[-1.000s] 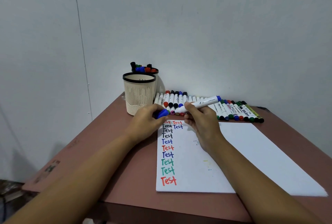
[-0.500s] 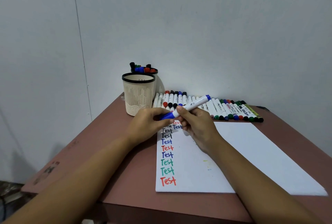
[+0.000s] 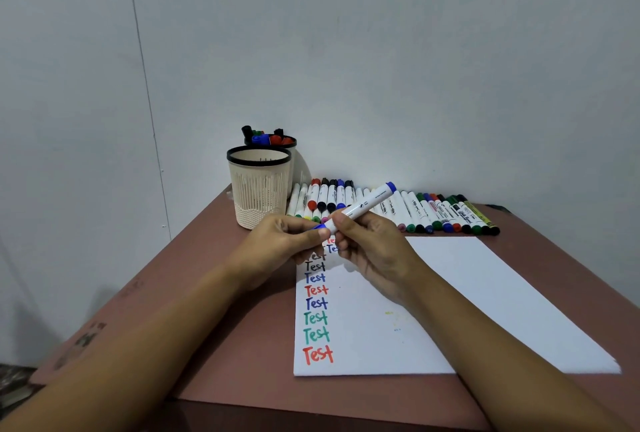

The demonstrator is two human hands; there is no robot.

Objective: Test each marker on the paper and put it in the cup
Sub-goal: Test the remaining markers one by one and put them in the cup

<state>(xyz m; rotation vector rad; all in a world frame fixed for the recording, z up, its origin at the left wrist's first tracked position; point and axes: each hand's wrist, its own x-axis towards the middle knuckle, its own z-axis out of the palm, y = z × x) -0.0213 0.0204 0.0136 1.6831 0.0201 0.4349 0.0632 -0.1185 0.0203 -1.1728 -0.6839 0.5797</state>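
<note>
Now left hand pinches the blue cap while right hand grips the tilted marker.

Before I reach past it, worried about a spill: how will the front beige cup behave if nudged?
Likely light: the front cup looks like thin slotted plastic, nothing showing above its rim. Tall and narrowing toward its base, it may tip rather than slide if struck high. The rear cup behind might block a backward fall.

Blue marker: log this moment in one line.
right hand: holds blue marker; left hand: pinches its cap; marker: over paper, not in front cup
</note>
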